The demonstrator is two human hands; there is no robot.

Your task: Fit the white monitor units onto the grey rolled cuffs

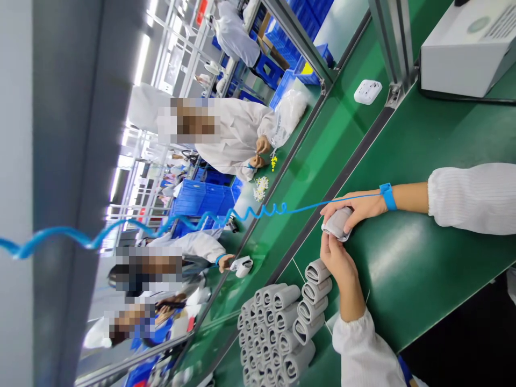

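Note:
My right hand (352, 208) and my left hand (337, 257) both grip a rolled grey fabric cuff (337, 223) between them, above the green bench mat (435, 150). Much of the roll is covered by my fingers. Near my left forearm, several similar rolled grey cuffs (274, 330) lie side by side in tight rows on a green surface. A blue antistatic wrist strap (388, 196) circles my right wrist, and its coiled blue cord (242, 214) runs across the hand and away from me.
A white bench-top machine (463, 48) stands beyond my right hand, with a small white plate (367, 91) near it. Past a metal rail, co-workers in white coveralls work at a green belt (306, 161). Blue crates (201, 199) are stacked behind them.

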